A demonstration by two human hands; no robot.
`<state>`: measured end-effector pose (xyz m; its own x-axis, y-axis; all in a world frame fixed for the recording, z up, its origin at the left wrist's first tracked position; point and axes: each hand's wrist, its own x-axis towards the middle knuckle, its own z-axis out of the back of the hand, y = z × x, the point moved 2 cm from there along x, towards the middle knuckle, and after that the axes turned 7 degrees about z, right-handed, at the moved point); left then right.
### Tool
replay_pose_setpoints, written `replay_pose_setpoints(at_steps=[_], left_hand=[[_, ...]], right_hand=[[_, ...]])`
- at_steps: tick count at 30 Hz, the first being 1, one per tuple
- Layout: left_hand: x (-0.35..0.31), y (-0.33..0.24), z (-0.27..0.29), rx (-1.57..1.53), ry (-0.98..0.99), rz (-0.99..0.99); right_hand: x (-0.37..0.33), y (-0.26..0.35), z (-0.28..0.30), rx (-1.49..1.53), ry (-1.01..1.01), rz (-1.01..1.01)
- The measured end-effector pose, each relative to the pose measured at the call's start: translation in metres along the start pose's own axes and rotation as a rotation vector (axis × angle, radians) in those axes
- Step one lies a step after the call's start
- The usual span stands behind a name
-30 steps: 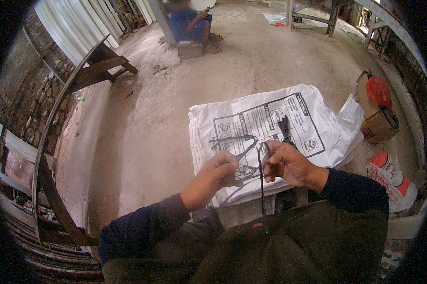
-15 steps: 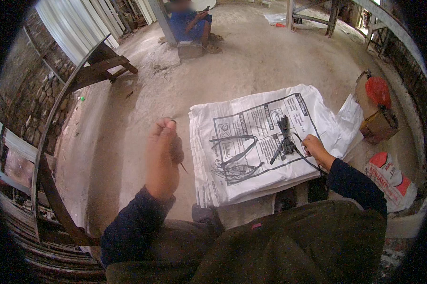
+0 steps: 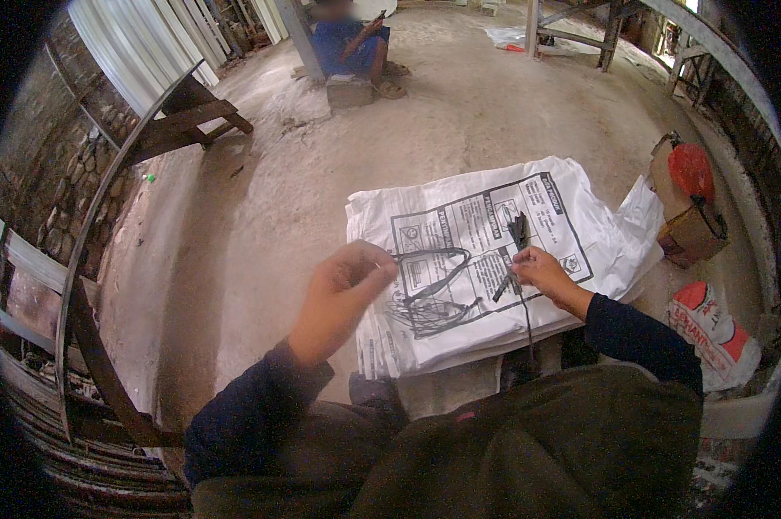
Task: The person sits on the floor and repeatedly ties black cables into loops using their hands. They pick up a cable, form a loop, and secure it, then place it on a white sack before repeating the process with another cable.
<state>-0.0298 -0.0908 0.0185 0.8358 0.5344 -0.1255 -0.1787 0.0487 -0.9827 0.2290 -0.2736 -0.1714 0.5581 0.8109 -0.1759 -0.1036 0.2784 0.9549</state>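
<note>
A stack of folded white woven sacks (image 3: 602,216) with black print lies in front of me. On its left part is a loose group of black strips (image 3: 447,285), one bent into a loop above a tangle of thin ones. My left hand (image 3: 347,290) is closed at the stack's left edge, its fingertips by the end of the looped strip; what they pinch is hidden. My right hand (image 3: 542,270) pinches black strip over a tied bundle of black strips (image 3: 518,232), covering the bundle's middle. From under this hand a thin strip (image 3: 530,333) hangs over the near edge.
To the right stand a cardboard box (image 3: 697,232) with a red bag (image 3: 691,171), and a white-and-red sack (image 3: 715,333). A dark wooden frame (image 3: 105,346) rises on the left. Farther off, a person in blue (image 3: 347,48) sits on a block (image 3: 349,92).
My left hand has come right and down to the stack's left edge. My right hand has moved left onto the tied bundle, and the strip trailing from it now hangs farther left.
</note>
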Motion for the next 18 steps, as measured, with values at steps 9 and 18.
replay_pose_setpoints(at_steps=[9, 18], left_hand=[[0.007, 0.027, -0.015, 0.341, 0.066, -0.172], [0.014, 0.024, -0.002, 0.356, -0.042, -0.183]], right_hand=[[-0.034, 0.106, -0.047, 0.179, 0.377, 0.327], [-0.051, 0.143, -0.036, 0.479, 0.483, -0.064]])
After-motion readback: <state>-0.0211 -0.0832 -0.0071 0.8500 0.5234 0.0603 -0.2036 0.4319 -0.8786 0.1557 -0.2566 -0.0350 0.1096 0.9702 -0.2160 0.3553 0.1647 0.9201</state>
